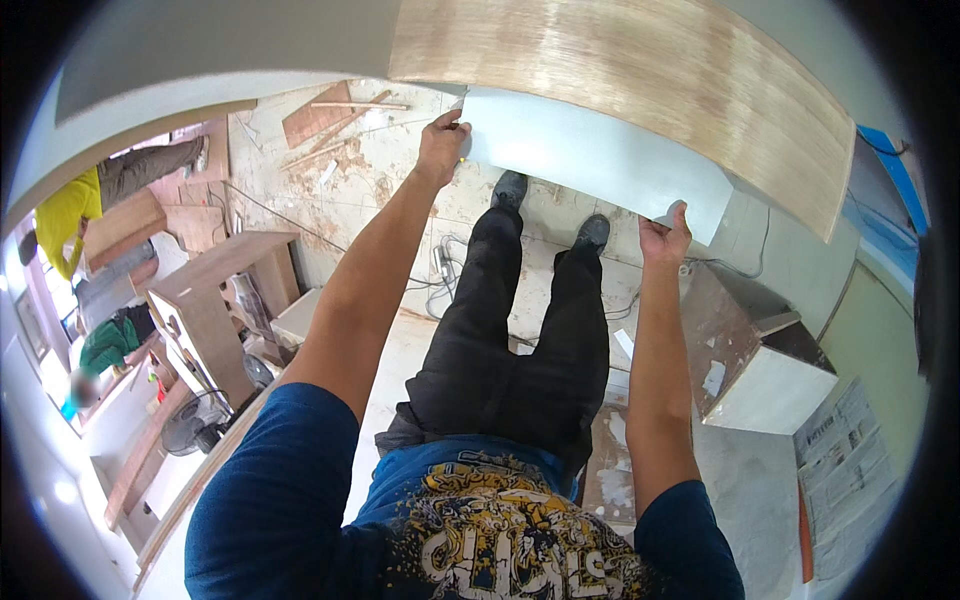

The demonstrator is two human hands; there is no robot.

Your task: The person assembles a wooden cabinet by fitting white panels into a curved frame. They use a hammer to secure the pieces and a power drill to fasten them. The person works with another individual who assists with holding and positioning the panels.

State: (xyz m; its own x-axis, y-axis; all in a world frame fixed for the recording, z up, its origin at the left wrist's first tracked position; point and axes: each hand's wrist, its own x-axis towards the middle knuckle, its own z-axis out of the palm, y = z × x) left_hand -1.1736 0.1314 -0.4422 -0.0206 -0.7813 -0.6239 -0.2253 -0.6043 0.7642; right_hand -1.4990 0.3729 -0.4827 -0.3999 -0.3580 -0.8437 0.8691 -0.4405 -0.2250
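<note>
A long white panel (590, 148) spans the space between my two hands, against the lower edge of a light plywood panel (640, 70). My left hand (442, 148) pinches the white panel's left end between thumb and fingers. At its near right corner, my right hand (666, 238) grips the edge, thumb pointing up and the other fingers partly hidden. Both arms reach forward. My dark shoes stand on the floor just below the panel's near edge.
A box with a white face (778, 388) stands to the right, near cables (740, 270). Wood scraps (318, 112) and dust litter the floor at far left. A wooden unit (215, 270), a fan (195, 425) and two people (75, 215) are at left.
</note>
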